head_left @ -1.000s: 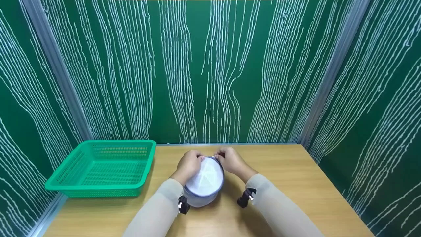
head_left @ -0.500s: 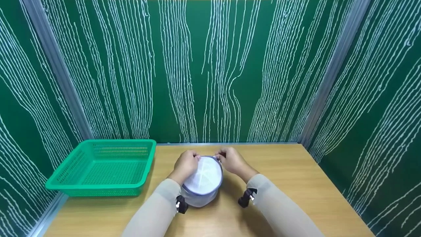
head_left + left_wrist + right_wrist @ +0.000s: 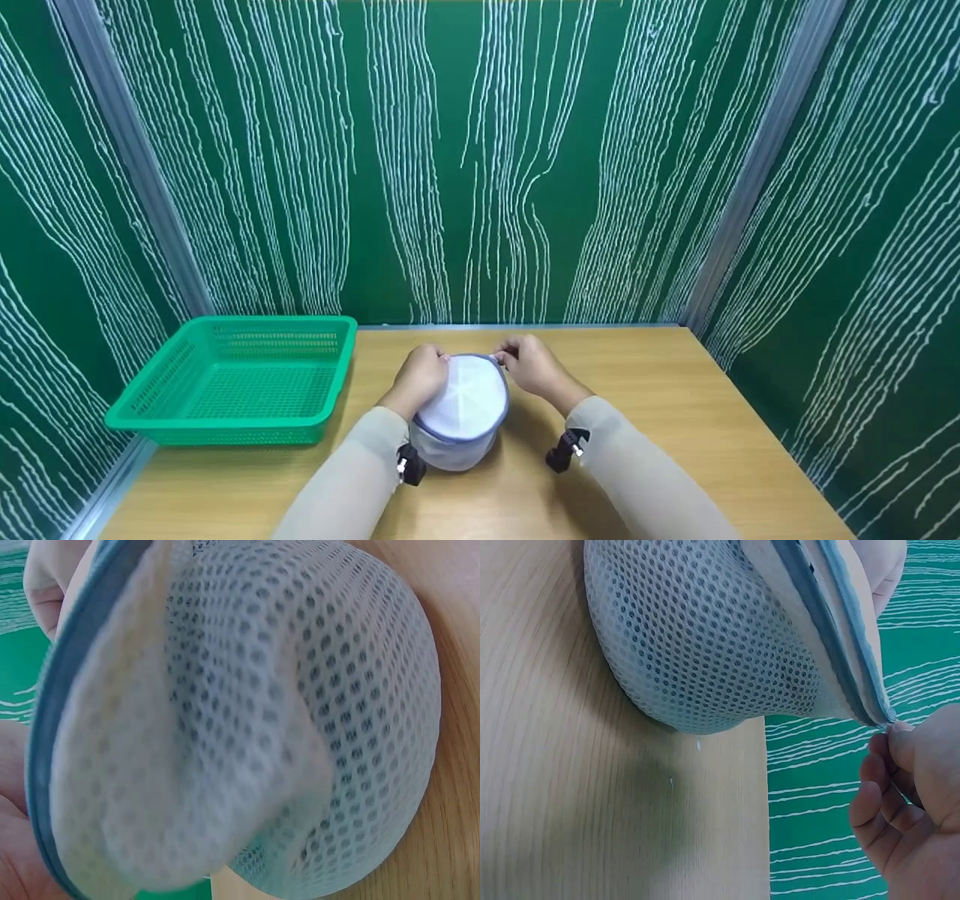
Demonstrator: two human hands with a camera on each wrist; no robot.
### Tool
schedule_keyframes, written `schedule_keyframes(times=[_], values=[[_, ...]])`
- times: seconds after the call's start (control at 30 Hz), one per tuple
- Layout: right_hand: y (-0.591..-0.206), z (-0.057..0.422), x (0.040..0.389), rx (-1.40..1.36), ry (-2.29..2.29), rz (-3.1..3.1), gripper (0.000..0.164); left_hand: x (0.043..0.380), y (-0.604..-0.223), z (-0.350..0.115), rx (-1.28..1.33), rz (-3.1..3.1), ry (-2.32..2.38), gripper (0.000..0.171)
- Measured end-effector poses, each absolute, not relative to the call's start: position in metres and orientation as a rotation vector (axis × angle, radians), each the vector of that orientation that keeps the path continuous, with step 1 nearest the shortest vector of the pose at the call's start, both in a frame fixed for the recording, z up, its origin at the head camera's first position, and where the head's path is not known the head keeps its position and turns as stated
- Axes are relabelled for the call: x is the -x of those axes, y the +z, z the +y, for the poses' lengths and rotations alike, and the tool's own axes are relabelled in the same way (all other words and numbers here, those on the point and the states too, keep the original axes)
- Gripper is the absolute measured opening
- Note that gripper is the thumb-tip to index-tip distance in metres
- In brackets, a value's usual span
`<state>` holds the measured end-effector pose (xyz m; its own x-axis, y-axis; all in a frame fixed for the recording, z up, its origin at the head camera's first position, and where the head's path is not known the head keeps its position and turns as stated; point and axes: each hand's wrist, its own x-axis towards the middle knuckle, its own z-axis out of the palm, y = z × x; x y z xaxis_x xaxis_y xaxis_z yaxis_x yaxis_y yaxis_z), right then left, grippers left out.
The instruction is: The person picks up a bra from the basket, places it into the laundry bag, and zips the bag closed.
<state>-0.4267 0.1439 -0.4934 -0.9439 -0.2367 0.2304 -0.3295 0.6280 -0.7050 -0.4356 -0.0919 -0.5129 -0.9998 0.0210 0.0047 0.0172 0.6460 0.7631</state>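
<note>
A round white mesh laundry bag [image 3: 465,401] with blue-grey trim stands on the wooden table, its flat lid tilted up toward the far side. Along the trim runs a zipper [image 3: 829,634], with a narrow gap between its two bands in the right wrist view. My left hand [image 3: 421,377] grips the lid's rim at the far left. At the far right corner of the rim, thumb and forefinger of my right hand [image 3: 534,367] pinch the zipper's end; those fingertips hide the pull. The mesh side bulges and folds in the left wrist view.
A green plastic basket [image 3: 330,420] with perforated walls stands on the table's left side. Green panels [image 3: 465,225] with white wavy lines enclose the back and both sides. Small black wrist mounts [image 3: 561,454] sit at both sleeves.
My left hand has slid a little left along the rim, and the lid has shifted slightly left with it. My right hand has moved slightly right, still pinching at the rim.
</note>
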Motion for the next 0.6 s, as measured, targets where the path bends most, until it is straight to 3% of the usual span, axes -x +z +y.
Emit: schedule_keyframes(times=[0.1,0.33,0.5,0.6], values=[[-0.494,0.145,0.426,-0.478,1.214,-2.713,0.013,0.439,-0.517,-0.096,-0.027,2.846,1.332,0.028],[-0.489,0.147,0.425,-0.468,1.217,-2.728,0.013,0.404,-0.491,-0.091,0.012,2.846,1.354,0.032],[-0.484,0.149,0.425,-0.458,1.192,-2.732,0.013,0.396,-0.49,-0.09,0.072,2.809,1.384,0.045],[-0.483,0.151,0.426,-0.45,1.186,-2.737,0.013,0.395,-0.489,-0.09,0.102,2.789,1.403,0.043]])
